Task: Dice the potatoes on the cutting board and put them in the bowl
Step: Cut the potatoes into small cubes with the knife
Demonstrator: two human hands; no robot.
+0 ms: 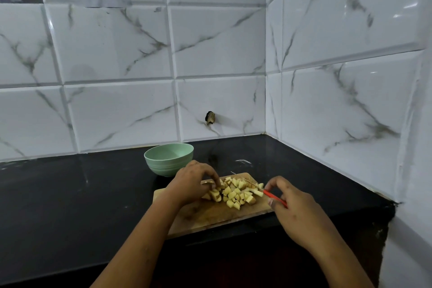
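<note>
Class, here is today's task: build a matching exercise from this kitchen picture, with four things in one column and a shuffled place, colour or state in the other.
1 bowl
2 knife
3 potato pieces
4 cutting board

A held by the right hand
B pale green, behind the board
C diced, piled on the board
D wooden, on the black counter

Pairs: 1-B, 2-A, 3-C, 4-D

The 2 forearms extend forward. Left hand (194,182) arches, curled fingertips pinning potato pieces (233,194). Right hand (295,206) pinches the knife (273,197) handle.
</note>
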